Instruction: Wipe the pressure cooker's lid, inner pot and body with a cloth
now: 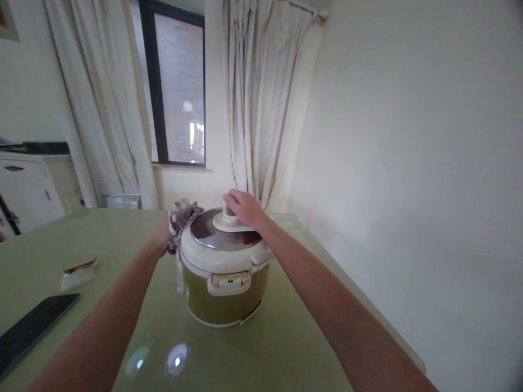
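Observation:
An electric cooker (226, 296) with a shiny body, a white rim and a steel-topped lid (212, 238) stands upright on the green table. My right hand (245, 208) is closed around the white lid handle (229, 222) on top. On the cooker's left side, a crumpled grey-and-white patterned cloth (182, 218) is held in my left hand (163, 237). That hand presses the cloth against the rim, and its fingers are largely hidden behind it. The lid appears seated on the rim.
On the left of the glossy table (141, 359) lie a black phone (36, 324) and a small white packet (77, 275). A wall (408, 163) runs close along the right edge. Curtains (261, 98) and a window (182, 92) are behind; a white cabinet (28, 182) stands far left.

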### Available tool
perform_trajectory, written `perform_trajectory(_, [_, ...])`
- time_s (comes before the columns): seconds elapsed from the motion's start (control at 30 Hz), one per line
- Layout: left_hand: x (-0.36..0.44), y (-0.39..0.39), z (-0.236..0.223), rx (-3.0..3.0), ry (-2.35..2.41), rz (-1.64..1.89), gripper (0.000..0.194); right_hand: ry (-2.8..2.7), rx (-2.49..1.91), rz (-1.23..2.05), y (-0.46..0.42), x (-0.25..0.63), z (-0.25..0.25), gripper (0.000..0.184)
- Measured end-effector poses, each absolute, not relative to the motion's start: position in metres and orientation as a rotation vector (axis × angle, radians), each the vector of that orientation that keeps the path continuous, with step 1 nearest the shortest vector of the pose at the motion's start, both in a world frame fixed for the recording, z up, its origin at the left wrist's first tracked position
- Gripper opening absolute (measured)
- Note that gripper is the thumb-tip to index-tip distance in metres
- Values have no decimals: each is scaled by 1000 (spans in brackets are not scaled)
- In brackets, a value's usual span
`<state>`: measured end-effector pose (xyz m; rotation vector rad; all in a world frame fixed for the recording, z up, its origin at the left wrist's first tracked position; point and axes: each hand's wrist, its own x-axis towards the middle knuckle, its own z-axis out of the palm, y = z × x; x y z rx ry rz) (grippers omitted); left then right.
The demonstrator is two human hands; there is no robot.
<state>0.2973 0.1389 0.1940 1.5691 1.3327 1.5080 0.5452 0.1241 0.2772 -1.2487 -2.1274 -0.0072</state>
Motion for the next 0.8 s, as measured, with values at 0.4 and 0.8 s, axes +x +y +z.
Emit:
perform_trajectory(0.4, [271,48,86,1442,1518,1448,46,-2104,-1289,32,121,543,279,39])
perform_trajectory(0.8, [293,27,143,1828,1477,1665,56,-2092,-1304,21,119,544,278,38])
